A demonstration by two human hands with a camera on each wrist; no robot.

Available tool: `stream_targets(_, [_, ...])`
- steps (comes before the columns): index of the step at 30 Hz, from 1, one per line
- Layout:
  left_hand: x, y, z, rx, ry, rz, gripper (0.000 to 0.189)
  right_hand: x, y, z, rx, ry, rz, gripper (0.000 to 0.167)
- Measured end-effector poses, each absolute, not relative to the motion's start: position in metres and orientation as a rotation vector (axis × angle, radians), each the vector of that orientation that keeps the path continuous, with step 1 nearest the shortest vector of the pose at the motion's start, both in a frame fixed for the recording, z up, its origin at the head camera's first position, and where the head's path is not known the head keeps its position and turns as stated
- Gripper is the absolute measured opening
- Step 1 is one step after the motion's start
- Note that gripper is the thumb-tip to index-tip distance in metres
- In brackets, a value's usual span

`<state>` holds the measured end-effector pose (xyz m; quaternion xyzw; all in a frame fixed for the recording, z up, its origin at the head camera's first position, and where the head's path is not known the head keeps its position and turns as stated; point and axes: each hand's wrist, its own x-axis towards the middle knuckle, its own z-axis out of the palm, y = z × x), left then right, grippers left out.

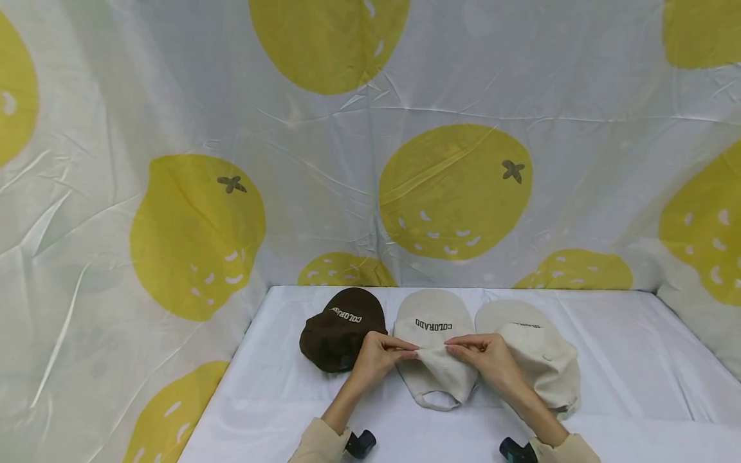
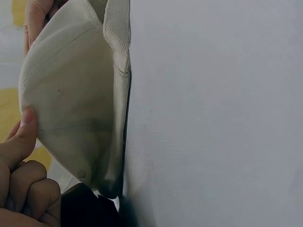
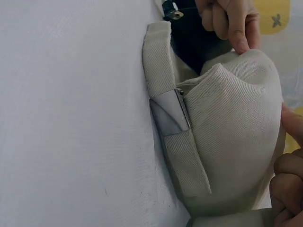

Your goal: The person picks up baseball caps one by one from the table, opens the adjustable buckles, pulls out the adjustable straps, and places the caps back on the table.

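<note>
In the head view a beige baseball cap (image 1: 435,310) lies in the middle of the table, its black COLORADO lettering upside down to me. My left hand (image 1: 375,355) pinches the cap's crown on the left between thumb and fingers. On the right side my right hand (image 1: 492,361) pinches the same crown, drawing up a fold of fabric. From the right wrist, the cap's back strap shows a metal buckle (image 3: 169,113). The left wrist view shows the crown's side (image 2: 71,99), with the left thumb (image 2: 28,124) pressed on it.
Left of the middle cap lies a dark brown cap (image 1: 330,337), also lettered. A second beige cap (image 1: 550,363) sits to the right, partly behind my right hand. A white cloth (image 1: 631,360) covers the table, and a lemon-print curtain (image 1: 324,148) hangs behind and at the sides.
</note>
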<state>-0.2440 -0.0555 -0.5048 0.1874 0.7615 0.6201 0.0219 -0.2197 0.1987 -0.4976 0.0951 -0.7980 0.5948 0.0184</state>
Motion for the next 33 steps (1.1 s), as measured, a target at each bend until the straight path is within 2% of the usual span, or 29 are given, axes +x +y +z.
stream_targets(11, [-0.248,-0.067,-0.504,0.626,2.294,1.943,0.013,-0.222,0.191,-0.499,0.385,-2.449,1.825,0.018])
stream_targets(33, [-0.246,-0.067,-0.502,0.664,2.294,2.023,0.017,-0.219,0.193,-0.49,0.338,-2.427,1.882,0.02])
